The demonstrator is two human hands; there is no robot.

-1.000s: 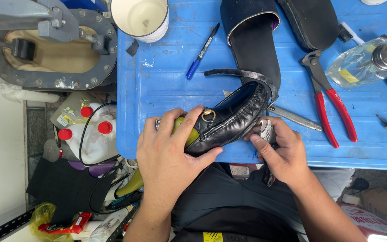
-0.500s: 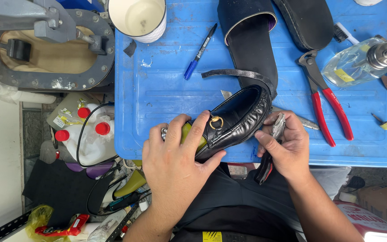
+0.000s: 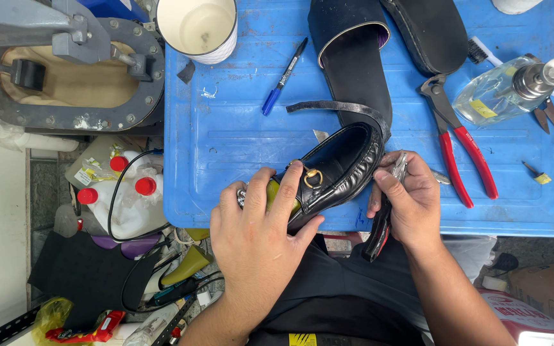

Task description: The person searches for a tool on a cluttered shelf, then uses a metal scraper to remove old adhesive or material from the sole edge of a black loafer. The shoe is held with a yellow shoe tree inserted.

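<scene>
A black loafer [image 3: 335, 170] lies at the blue tray's [image 3: 226, 147] near edge, long axis slanting toe-left to heel-right. The left hand [image 3: 258, 237] clamps its toe; the right hand [image 3: 408, 202] sits at the heel gripping what looks like pliers [image 3: 383, 218]. Open tray lies beyond.

Blue counter [image 3: 226, 134]: white cup [image 3: 199, 27] top left, blue marker [image 3: 283, 77], red-handled pliers [image 3: 460, 144], clear glass bottle [image 3: 504, 93], black boot shaft [image 3: 354, 57]. Red-capped white jugs [image 3: 126, 192] on floor.
</scene>
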